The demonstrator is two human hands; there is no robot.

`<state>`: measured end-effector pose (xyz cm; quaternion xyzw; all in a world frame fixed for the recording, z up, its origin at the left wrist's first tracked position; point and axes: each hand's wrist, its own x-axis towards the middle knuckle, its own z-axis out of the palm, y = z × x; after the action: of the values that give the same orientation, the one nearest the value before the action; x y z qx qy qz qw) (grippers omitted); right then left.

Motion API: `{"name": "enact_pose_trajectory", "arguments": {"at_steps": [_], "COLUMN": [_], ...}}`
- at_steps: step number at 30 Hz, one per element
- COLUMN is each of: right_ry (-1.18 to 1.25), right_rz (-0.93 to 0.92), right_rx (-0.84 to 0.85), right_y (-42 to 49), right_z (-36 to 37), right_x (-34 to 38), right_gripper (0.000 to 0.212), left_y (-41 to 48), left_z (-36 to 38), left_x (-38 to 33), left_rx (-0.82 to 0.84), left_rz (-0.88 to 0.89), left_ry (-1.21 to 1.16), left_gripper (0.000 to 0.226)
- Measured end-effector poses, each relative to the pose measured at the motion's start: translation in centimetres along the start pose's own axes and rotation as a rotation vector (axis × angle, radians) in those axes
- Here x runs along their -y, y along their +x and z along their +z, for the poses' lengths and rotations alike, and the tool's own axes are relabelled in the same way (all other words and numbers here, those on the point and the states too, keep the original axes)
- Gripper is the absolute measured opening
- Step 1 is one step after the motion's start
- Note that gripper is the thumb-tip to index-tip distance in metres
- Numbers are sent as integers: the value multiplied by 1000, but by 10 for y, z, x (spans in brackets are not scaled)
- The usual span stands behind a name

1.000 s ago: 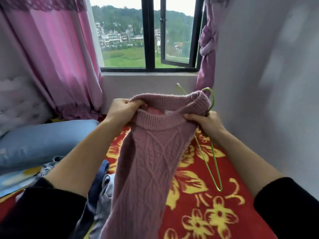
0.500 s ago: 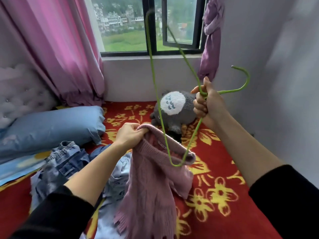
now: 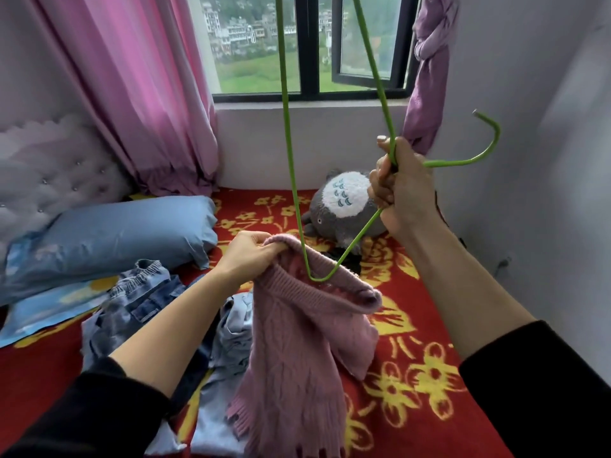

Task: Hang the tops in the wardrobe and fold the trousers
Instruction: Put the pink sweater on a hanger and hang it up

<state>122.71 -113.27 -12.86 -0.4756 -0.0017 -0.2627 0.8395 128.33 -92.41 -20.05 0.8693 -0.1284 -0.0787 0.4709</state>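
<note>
My left hand (image 3: pixel 248 256) grips the ribbed collar of a pink cable-knit sweater (image 3: pixel 297 352), which hangs down over the bed. My right hand (image 3: pixel 401 190) grips a green wire hanger (image 3: pixel 291 166) at the base of its hook, which points right. One corner of the hanger dips into the sweater's open collar; its upper part runs out of the frame at the top. Blue denim trousers (image 3: pixel 139 305) and pale blue garments (image 3: pixel 231 328) lie in a heap on the bed to the left of the sweater.
The bed has a red cover with yellow flowers (image 3: pixel 413 391). A blue pillow (image 3: pixel 125 233) lies at the left, a grey plush toy (image 3: pixel 344 209) near the window wall. Pink curtains (image 3: pixel 139 94) hang at the left; a white wall (image 3: pixel 545 160) runs along the right.
One second ago both hands held the collar up high. My right hand has since let go of the sweater and raised the hanger, and its corner now sits deeper in the lowered collar.
</note>
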Motion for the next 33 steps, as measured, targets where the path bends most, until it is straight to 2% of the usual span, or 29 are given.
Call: {"name": "enact_pose_trajectory", "arguments": {"at_steps": [4, 8, 11, 15, 19, 23, 27, 31, 33], "right_ry": [-335, -709, -887, -1005, -1122, -1191, -1340, -1493, -1504], "right_rz": [98, 112, 138, 175, 141, 93, 46, -27, -95], "right_rx": [-43, 37, 79, 90, 112, 114, 259, 416, 455], "right_y": [-16, -30, -28, -28, -25, -18, -9, 3, 10], "right_z": [-28, -62, -79, -87, -86, -76, -77, -44, -11], "right_x": [-52, -82, -88, -93, -95, -88, -85, -69, -59], "right_gripper": [51, 47, 45, 36, 27, 37, 53, 45, 41], "left_y": [-1, 2, 2, 3, 6, 8, 4, -8, -14], "left_z": [-2, -15, -23, -30, -42, -58, -71, -76, -75], "left_x": [-5, -3, 1, -2, -9, -8, 5, 10, -2], "left_rx": [-35, -72, -72, -138, -294, -385, -406, -424, -433], "left_rz": [-40, -122, -169, -193, -245, -275, -205, 16, 93], "left_ry": [-140, -269, -305, -407, -499, -587, -423, 242, 410], "left_gripper": [30, 26, 26, 29, 27, 23, 32, 46, 46]}}
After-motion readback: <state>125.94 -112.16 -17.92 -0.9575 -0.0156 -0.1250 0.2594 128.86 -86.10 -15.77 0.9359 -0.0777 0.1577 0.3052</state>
